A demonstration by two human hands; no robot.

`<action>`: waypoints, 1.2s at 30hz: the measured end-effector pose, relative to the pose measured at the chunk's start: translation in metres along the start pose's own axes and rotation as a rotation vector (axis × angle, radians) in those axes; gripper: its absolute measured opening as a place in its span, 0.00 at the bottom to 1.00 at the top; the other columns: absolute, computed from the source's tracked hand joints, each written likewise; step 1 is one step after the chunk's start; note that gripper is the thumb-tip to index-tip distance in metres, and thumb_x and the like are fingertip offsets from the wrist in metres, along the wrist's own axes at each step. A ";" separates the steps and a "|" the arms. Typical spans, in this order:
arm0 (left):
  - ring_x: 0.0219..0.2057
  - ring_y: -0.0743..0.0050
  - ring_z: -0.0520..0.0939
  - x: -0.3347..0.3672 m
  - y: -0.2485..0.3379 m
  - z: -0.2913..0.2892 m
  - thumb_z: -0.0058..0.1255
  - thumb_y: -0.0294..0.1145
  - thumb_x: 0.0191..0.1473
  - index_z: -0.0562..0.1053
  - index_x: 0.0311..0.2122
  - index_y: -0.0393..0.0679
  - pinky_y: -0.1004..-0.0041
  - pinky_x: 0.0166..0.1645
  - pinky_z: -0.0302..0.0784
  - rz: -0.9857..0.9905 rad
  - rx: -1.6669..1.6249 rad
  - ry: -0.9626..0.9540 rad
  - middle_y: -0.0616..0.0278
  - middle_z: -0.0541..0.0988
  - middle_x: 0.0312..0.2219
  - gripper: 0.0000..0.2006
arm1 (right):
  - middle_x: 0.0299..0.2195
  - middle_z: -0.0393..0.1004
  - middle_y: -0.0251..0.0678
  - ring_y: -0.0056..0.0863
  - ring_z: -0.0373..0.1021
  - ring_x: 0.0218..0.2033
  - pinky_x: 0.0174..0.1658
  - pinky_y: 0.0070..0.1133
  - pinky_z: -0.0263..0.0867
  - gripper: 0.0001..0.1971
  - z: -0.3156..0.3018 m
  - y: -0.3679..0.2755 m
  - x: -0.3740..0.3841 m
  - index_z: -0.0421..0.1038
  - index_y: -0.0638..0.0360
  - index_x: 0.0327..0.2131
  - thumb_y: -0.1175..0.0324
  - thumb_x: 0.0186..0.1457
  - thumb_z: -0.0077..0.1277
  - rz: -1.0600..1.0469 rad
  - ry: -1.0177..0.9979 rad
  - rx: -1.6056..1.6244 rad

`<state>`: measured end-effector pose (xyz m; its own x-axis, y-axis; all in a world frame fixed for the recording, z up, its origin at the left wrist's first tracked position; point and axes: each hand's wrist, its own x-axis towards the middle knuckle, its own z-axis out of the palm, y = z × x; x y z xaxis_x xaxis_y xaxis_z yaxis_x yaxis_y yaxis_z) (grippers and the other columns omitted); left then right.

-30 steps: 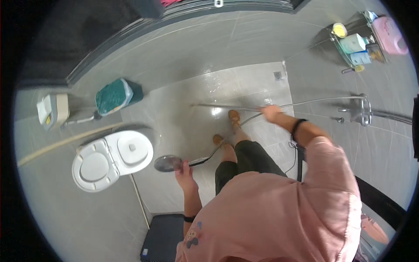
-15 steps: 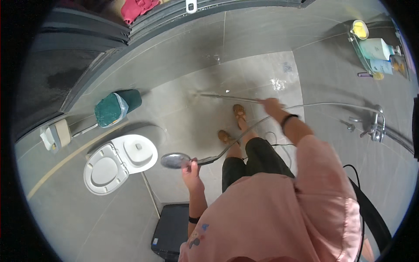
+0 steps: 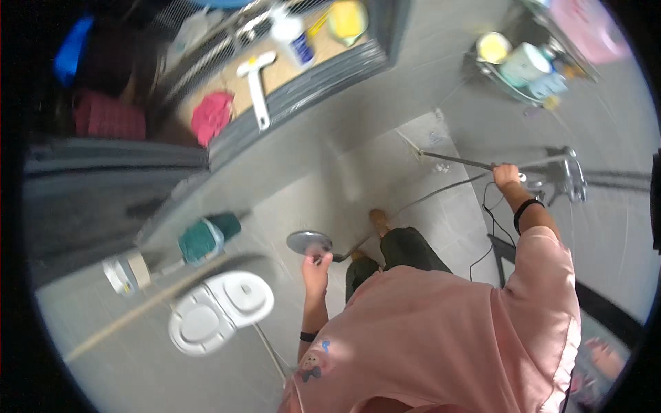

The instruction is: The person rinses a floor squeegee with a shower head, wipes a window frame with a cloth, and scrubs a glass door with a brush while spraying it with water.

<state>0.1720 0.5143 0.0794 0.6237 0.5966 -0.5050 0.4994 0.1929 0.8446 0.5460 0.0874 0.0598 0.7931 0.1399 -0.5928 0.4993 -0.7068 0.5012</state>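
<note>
My left hand (image 3: 316, 274) is closed around the handle of a round chrome shower head (image 3: 308, 241), held above the tiled floor. Its grey hose (image 3: 441, 189) trails past my legs toward the wall tap (image 3: 570, 175) on the right. My right hand (image 3: 507, 175) grips the upper end of a long dark pole (image 3: 458, 160). A thin, pale crossbar (image 3: 409, 141) at the pole's far end meets the floor near the far wall; it looks like a floor squeegee. My feet stand between the two tools, partly hidden by my trousers.
A white toilet (image 3: 241, 297) and a green bin (image 3: 200, 241) stand left. A dark-framed window ledge (image 3: 310, 82) holds a white hand squeegee (image 3: 256, 89), a bottle (image 3: 292, 34) and a pink cloth (image 3: 212, 117). A glass corner shelf (image 3: 509, 88) carries several toiletries. A thin black cable (image 3: 475, 258) hangs right.
My right hand has moved right, carrying the pole's end from the middle of the floor to the far right. The shower head stays in my left hand. My view has shifted, showing more ledge.
</note>
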 end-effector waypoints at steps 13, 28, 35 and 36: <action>0.38 0.57 0.74 0.057 0.063 0.021 0.60 0.30 0.36 0.71 0.35 0.39 0.66 0.42 0.68 0.563 0.878 -0.522 0.54 0.75 0.33 0.18 | 0.20 0.63 0.38 0.32 0.62 0.19 0.23 0.33 0.64 0.10 0.121 -0.196 -0.101 0.60 0.60 0.34 0.70 0.47 0.46 0.198 -0.800 2.188; 0.36 0.54 0.74 0.013 0.082 0.076 0.59 0.36 0.37 0.72 0.32 0.41 0.62 0.40 0.69 0.976 1.139 -0.893 0.55 0.75 0.30 0.15 | 0.34 0.67 0.48 0.44 0.69 0.36 0.38 0.34 0.69 0.15 -0.043 -0.247 -0.133 0.57 0.68 0.43 0.74 0.50 0.42 0.503 -0.533 3.149; 0.38 0.55 0.73 0.024 0.078 0.078 0.59 0.39 0.39 0.71 0.34 0.39 0.63 0.42 0.69 0.974 1.071 -0.673 0.54 0.74 0.31 0.18 | 0.30 0.67 0.35 0.22 0.66 0.22 0.21 0.16 0.64 0.29 -0.013 -0.196 -0.274 0.58 0.50 0.52 0.79 0.42 0.45 -0.169 -0.558 2.731; 0.38 0.55 0.73 0.027 0.070 0.077 0.59 0.39 0.39 0.71 0.34 0.39 0.63 0.42 0.69 0.951 1.045 -0.607 0.54 0.74 0.31 0.18 | 0.29 0.67 0.36 0.21 0.65 0.20 0.19 0.16 0.63 0.30 -0.014 -0.183 -0.304 0.57 0.50 0.52 0.79 0.42 0.44 -0.196 -0.501 2.696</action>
<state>0.2699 0.4840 0.1112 0.9597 -0.2690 -0.0813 -0.1896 -0.8332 0.5195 0.2182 0.1838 0.1566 0.5722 0.4365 -0.6943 -0.8199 0.2866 -0.4955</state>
